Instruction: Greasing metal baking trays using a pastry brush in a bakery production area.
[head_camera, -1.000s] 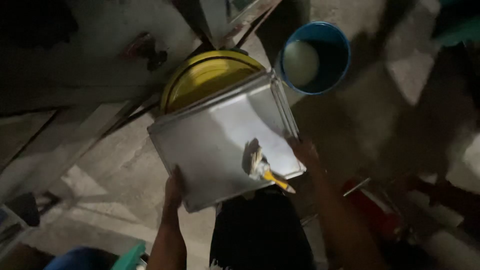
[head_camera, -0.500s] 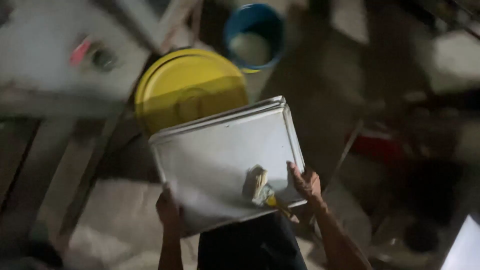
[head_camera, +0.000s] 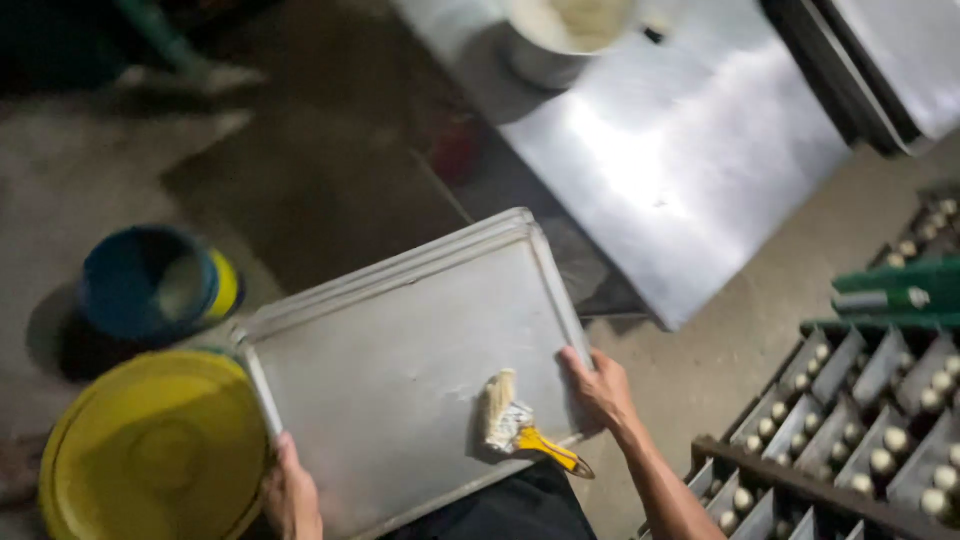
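Over the floor, my left hand and right hand pinch the metal tray edges; tilting could slide the loose brush off.

View swung: steel table + rack of dough balls now in sight; yellow lid now lower left.

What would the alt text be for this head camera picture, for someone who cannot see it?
Seen from above, a left hand and right hand hold a metal baking tray by its edges, a yellow-handled brush lying on it. A yellow lid and blue bucket sit left.
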